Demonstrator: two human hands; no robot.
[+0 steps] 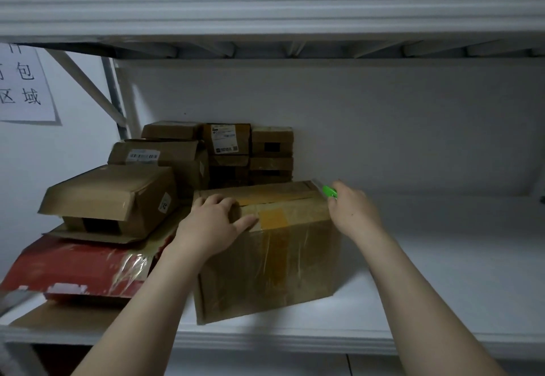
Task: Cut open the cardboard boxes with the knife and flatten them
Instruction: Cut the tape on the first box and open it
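A brown cardboard box (277, 257) sealed with clear and yellow tape stands on the white shelf (427, 272), in the middle. My left hand (211, 222) lies on its top near the front left edge, fingers curled over the flap and thumb stretched along the edge. My right hand (352, 210) grips a green utility knife (328, 191) at the box's far right top corner. The blade end touches the top edge there.
Several smaller cardboard boxes (224, 148) are stacked against the back wall. An opened box (112, 195) sits on a red flattened carton (73, 266) at the left. A paper sign (23, 86) hangs at upper left. Another shelf (265, 6) runs overhead.
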